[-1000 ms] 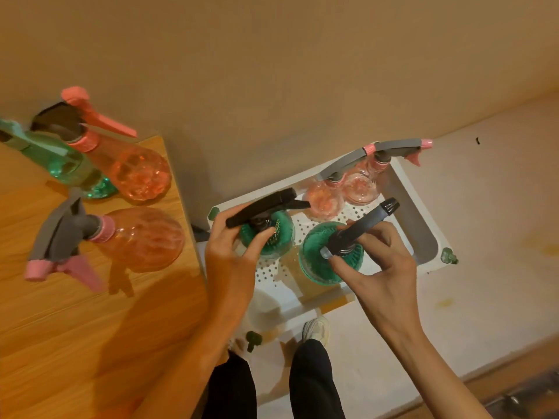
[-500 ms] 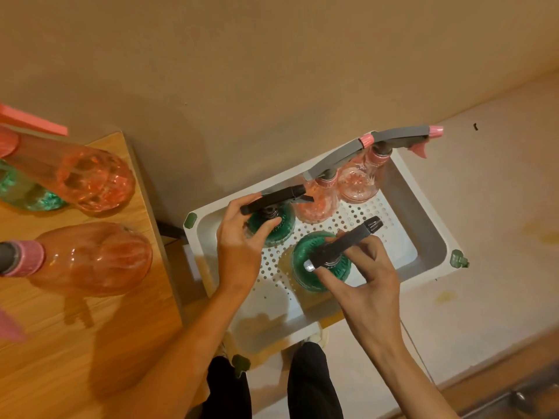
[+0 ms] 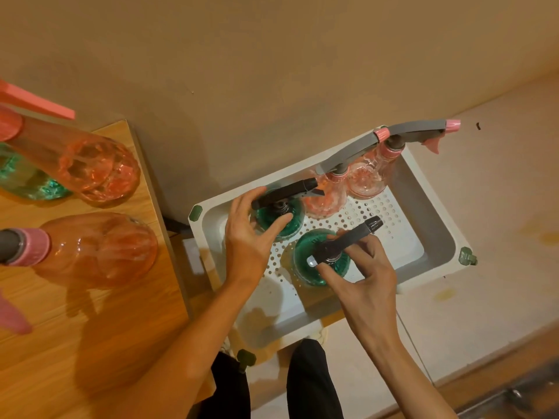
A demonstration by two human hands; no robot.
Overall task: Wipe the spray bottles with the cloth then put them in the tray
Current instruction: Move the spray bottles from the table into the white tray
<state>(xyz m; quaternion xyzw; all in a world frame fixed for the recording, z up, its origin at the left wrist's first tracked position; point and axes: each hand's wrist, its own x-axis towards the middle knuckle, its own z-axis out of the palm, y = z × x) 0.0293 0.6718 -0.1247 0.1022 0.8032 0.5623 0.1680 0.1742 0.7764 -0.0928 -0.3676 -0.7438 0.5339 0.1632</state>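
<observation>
Both green bottles now stand lower in the white tray — the left hand loosely cups the far green bottle, the right hand grips the near green bottle by its sprayer — so release looks next.

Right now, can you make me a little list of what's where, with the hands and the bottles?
left hand: fingers round a green bottle in the tray
right hand: fingers on the sprayer of another green bottle
tray: white, with holes, on the floor
pink bottles in tray: two
table: more bottles waiting
cloth: not seen
</observation>
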